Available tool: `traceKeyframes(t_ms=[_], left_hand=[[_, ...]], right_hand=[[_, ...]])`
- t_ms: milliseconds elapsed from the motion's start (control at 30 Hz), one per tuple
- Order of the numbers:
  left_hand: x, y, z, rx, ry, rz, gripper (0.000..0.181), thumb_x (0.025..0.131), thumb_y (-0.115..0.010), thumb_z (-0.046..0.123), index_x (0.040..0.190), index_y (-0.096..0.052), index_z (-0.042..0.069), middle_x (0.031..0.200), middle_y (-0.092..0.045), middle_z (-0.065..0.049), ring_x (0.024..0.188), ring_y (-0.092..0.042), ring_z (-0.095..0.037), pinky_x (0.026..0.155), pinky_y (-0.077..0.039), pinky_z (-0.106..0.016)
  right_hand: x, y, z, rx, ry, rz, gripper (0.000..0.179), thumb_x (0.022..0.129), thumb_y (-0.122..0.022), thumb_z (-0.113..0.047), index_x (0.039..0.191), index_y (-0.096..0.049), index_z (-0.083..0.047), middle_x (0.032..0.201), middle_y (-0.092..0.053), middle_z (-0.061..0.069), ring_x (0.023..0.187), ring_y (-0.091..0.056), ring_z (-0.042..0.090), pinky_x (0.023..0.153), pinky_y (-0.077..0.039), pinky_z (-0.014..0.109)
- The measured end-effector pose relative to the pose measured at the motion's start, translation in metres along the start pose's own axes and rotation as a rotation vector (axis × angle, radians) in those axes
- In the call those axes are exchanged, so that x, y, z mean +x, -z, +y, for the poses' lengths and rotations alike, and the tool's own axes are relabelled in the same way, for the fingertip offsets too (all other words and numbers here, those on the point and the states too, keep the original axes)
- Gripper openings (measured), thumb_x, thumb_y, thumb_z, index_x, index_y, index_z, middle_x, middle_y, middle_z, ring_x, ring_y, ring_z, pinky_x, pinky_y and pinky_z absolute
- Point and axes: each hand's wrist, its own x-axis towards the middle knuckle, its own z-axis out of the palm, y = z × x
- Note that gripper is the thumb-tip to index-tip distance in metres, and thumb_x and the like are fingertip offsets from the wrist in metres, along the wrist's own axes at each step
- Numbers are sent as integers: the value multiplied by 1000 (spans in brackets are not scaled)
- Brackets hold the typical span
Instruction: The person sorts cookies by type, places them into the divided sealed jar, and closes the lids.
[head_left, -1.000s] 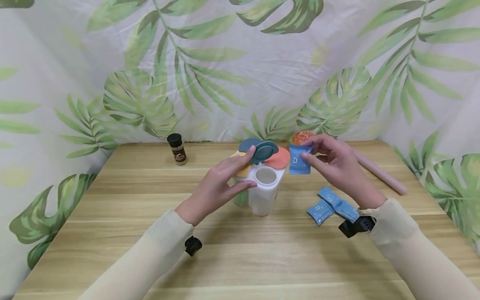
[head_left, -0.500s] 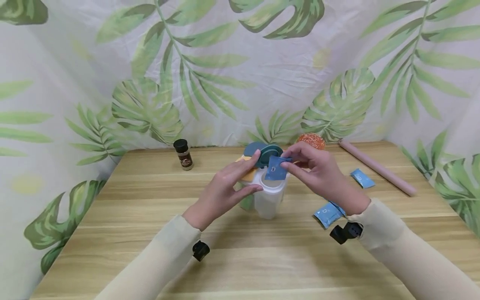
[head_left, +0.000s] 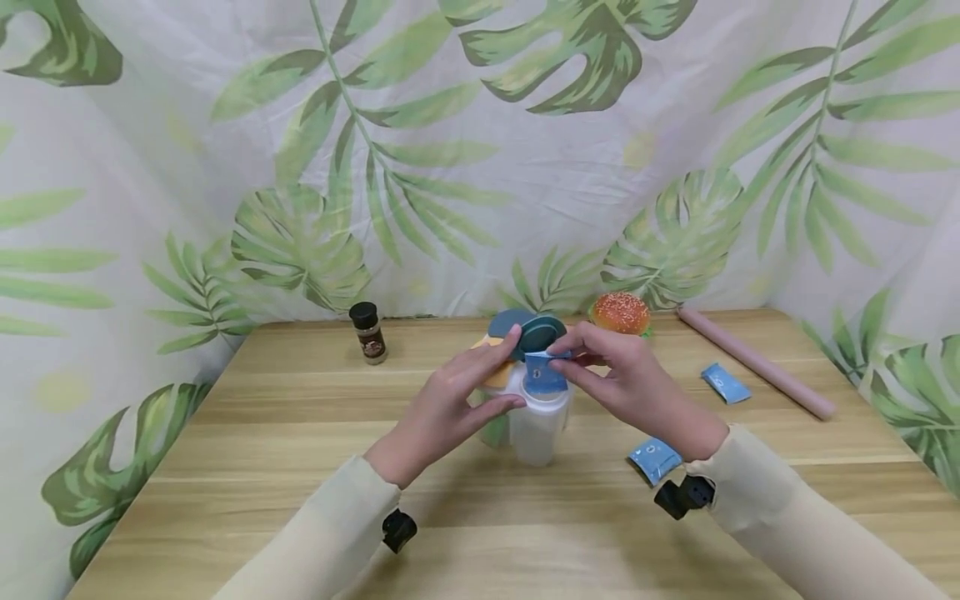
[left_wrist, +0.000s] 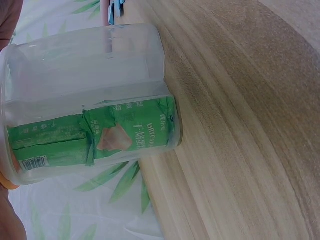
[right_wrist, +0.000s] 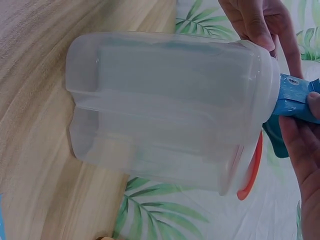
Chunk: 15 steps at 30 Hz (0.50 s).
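A clear storage container (head_left: 534, 437) with several coloured lids stands upright on the wooden table. Its teal lid (head_left: 540, 335) is flipped up above a round opening. My left hand (head_left: 450, 404) holds the container's top, thumb at the white rim and index finger against the raised lid. Between thumb and fingers, my right hand (head_left: 633, 383) pinches a small blue packet (head_left: 545, 372); the packet's lower end is at the opening. In the left wrist view, green packets (left_wrist: 117, 130) show through one compartment. The right wrist view shows the blue packet's end meeting the rim (right_wrist: 269, 90).
One blue packet (head_left: 726, 383) lies at the right, another (head_left: 654, 460) beneath the right wrist. Behind them are a pink rod (head_left: 757, 364) and a sesame-topped toy burger (head_left: 621, 313). A black-capped seasoning bottle (head_left: 371, 337) stands at the back left.
My right hand has carried the blue packet left from beside the container and lowered it to the opening. My left hand keeps its place at the raised lid. The head view has shifted slightly.
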Motion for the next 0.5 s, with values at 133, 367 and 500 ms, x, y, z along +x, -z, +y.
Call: traceKeyframes(t_ms=[133,367,500], left_hand=[[-1,-2,0,-13,3,-1,88,89,-84,22,163,-38,17,146,-66,-9,134,-65,-25,113,-54,-44],[0,-2,-2,-23,-14,15,89,88,-85,21,163,-39,15,144,-67,-10,132,-65,-25,112,-55,-42],[2,0,-1,-23,-10,12,88,88,-85,22,163,-39,16,143,-67,-10,131,-66,-23,111,-56,-40]], right_hand=[[0,1,-2,-5,-7,-23,28,87,-78,9,108,-72,-7,97,-73,3,88,-74,17,81,-65,25],[-2,-4,1,14,-6,-82,27,88,-76,12,107,-71,-7,102,-74,5,92,-75,16,84,-66,28],[-4,-7,5,19,12,-113,25,87,-76,13,103,-70,-6,105,-75,8,92,-76,17,84,-65,27]])
